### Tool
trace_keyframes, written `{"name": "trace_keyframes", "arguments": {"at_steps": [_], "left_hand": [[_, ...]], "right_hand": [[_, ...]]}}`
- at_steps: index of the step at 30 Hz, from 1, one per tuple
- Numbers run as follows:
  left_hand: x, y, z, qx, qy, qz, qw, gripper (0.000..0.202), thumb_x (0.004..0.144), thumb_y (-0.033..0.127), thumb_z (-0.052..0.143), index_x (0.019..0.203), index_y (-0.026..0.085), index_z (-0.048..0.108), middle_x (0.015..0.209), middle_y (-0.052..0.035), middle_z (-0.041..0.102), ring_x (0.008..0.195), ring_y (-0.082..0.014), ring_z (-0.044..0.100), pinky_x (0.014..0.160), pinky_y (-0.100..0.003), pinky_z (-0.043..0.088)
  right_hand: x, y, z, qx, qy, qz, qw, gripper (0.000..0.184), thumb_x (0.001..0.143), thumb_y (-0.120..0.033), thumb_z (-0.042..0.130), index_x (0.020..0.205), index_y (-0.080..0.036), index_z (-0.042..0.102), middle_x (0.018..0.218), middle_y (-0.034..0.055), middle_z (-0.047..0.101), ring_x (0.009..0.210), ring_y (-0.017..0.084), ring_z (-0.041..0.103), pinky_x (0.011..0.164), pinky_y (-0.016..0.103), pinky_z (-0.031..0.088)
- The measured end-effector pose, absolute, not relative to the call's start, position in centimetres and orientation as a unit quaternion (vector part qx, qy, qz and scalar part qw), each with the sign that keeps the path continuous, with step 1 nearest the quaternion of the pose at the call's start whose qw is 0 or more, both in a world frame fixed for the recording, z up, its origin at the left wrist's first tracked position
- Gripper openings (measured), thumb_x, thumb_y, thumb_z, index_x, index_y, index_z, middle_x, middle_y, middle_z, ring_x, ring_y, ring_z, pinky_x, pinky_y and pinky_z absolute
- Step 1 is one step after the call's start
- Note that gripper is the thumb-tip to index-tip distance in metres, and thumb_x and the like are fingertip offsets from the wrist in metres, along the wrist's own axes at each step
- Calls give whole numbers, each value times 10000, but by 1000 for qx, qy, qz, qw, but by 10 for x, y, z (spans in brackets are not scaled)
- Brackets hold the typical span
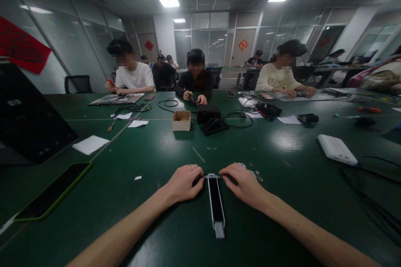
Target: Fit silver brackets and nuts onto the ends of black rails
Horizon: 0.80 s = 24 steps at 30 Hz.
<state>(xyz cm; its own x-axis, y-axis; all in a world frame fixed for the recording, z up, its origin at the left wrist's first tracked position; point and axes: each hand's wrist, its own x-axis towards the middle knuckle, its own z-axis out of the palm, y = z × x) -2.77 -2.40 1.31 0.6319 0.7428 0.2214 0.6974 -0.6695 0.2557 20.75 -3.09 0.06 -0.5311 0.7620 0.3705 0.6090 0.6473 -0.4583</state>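
Observation:
A long black bar with a silver frame [216, 204] lies on the green mat, pointing away from me, with a thin metal crosspiece [213, 177] at its far end. My left hand [184, 183] closes on the crosspiece's left side, and my right hand [241, 183] grips its right side. Just beyond my right hand lie several small metal washers and parts [257, 175]. The underside of the crosspiece is hidden by my fingers.
A phone in a green case [53, 191] lies to my left, and a white power strip [337, 149] to my right. Farther off stand a small cardboard box [181, 120] and black cables. Seated people work across the table.

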Motion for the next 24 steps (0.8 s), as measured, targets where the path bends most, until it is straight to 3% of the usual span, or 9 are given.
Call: {"name": "trace_keyframes", "arguments": {"at_steps": [8, 24], "left_hand": [[-29, -23, 9, 902, 395, 164, 65, 99, 845, 210, 465, 844, 176, 557, 763, -25, 594, 686, -163, 554, 666, -270, 440], [-30, -22, 6, 906, 387, 161, 65, 89, 858, 209, 469, 858, 179, 553, 775, -20, 586, 695, -161, 554, 669, -266, 428]], "right_hand": [[209, -33, 6, -410, -856, 178, 259, 166, 882, -169, 510, 994, -185, 631, 930, 63, 652, 831, 185, 606, 723, 335, 526], [210, -28, -3, -387, -861, 190, 271, 175, 920, -178, 500, 1059, -194, 604, 1029, 58, 641, 969, 192, 585, 854, 377, 499]]}}
